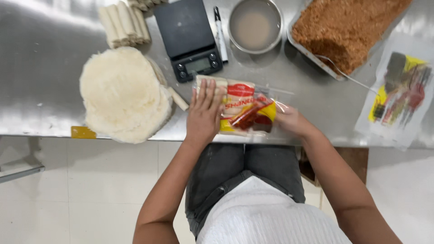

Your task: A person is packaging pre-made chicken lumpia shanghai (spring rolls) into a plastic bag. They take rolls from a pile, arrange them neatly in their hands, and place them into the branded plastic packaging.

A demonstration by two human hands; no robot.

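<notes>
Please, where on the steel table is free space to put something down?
Bare steel table lies left of the wrapper stack, and between the filling tray and the right hand. Around the scale, bowl and packet it is crowded.

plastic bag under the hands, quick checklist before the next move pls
1. Left hand flat on the plastic bag: ok.
2. Right hand at the bag's right end: ok; its grip cannot tell.
3. Bag fully on the steel table: not ok, it sits at the near edge.
4. Scale within reach, its top bare: ok.
5. Bag sealed: cannot tell.
6. Stack of round wrappers apart from the bag: ok.
</notes>
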